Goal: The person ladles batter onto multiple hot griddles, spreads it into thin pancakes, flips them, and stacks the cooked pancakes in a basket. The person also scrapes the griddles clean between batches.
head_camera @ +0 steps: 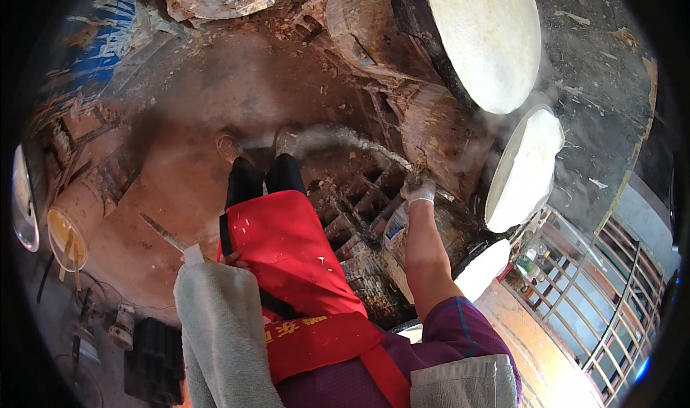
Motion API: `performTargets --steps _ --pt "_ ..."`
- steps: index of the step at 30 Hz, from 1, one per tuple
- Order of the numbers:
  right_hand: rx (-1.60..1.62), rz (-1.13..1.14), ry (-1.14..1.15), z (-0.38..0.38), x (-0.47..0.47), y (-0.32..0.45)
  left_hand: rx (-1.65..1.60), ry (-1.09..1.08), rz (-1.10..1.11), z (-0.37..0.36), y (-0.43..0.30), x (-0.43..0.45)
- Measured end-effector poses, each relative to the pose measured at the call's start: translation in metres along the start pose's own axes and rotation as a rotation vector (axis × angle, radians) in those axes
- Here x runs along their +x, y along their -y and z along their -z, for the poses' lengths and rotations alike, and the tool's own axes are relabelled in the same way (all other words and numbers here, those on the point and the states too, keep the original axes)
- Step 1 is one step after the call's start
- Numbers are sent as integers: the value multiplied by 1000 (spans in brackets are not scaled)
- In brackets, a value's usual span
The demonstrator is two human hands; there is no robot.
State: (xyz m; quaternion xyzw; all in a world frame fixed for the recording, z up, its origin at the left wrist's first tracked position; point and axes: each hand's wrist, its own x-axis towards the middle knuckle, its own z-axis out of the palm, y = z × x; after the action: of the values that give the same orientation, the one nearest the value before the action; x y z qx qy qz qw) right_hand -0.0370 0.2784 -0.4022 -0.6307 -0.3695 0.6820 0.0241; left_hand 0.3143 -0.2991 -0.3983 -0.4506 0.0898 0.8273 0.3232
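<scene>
My right hand (419, 188), in a pale work glove, reaches to the side of a grimy drum-shaped stove (439, 133). A whitish streak (377, 148), apparently a stream of liquid, runs from just beyond its fingers towards my boots. Whether the fingers grip something there is too blurred to tell. Of my left hand (233, 258), only some fingers show beside the red apron (285, 235); a grey towel sleeve (218, 295) hides the rest. A narrow flat strip (161, 231) sticks out past the sleeve's end, and its hold is hidden.
Wide round pans with white contents (485, 41) (523, 171) stand on the stoves to my right, steaming. A dark counter (598, 95) lies beyond them. Left, a bucket (73, 230) holds sticks. Grates and debris (356, 214) cover the floor by the stoves.
</scene>
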Motion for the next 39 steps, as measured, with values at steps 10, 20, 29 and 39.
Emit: performTargets --steps 10,20,29,39 --pt "-36 26 131 3 -52 -36 136 -88 -18 -51 -35 8" --pt "-619 414 123 30 -255 -116 537 -135 59 -162 -143 21" --pt "-760 832 -228 97 -333 -133 997 -119 236 -278 -203 55" --pt "-503 528 -275 164 -363 -144 1271 -18 433 -352 -170 99"
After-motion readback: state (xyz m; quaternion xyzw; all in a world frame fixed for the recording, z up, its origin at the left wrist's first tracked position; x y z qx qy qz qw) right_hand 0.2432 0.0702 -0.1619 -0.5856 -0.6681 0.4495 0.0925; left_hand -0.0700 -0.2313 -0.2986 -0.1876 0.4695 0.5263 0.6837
